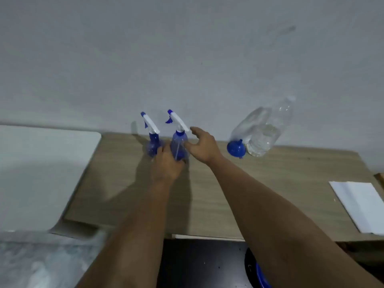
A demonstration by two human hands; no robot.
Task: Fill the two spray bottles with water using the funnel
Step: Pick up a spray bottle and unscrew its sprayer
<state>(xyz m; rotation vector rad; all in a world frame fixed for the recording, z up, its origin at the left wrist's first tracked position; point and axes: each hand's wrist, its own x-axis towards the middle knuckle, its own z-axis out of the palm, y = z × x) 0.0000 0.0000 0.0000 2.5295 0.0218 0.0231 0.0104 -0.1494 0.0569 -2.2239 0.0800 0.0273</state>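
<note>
Both hands at the two spray bottles, rear edge of desk.

Left hand (166, 163) grips the right-hand translucent blue spray bottle (179, 146); right hand (202, 146), fingers spread, touches it. Second blue spray bottle (152, 145) stands just beside; blue plastic funnel (236, 149) and clear water bottle (264, 132) lie further along the wooden desk (249, 194).

You have two translucent blue spray bottles (178, 148), each with a white head tipped blue (nozzle and trigger), a solid blue funnel (235, 149), a clear water bottle (264, 134), a pale wood-grain counter (249, 194), white paper (361, 206).

no readable text, labels blurred or blank
</note>
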